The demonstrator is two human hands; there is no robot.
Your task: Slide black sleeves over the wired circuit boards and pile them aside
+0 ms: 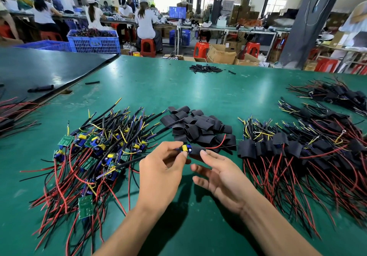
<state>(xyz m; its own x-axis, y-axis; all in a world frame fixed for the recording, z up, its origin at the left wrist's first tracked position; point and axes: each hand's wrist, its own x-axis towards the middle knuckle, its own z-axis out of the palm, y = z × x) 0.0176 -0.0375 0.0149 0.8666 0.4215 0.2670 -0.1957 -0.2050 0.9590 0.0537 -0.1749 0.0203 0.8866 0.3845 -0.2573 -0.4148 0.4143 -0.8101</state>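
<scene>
1. Left hand (160,168) pinches one board (185,149) between thumb and fingertips, mid-desk, just near of the loose sleeves (198,126).
2. Right hand (218,174) pinches a sleeve (195,150) with the thumb on top. I can't see the finger under it. The other fingers hang spread and loose.
3. The sleeve touches the board's right end. The yellow and blue parts are exposed, so I judge the slide barely started. A red wire (218,146) exits the sleeve's right end.
4. Risk: the tall yellow part catches the sleeve mouth. A flat pinch closes the mouth and makes that worse.
5. Risk: the left pinch sits on the components, in the sleeve's path. Without a regrip the sleeve stops at the fingertips.
6. Risk: a black lead (131,161) seems to trail left from the board into the bare boards (95,156). A pull to the right could drag neighbours or tangle.
7. Risk: the red wire folds back inside if it is pushed slack, and the sleeve jams.
8. The finished pile (288,152) lies to the right on the desk (178,88). Its wires sprawl, so a careless drop snags them.
</scene>
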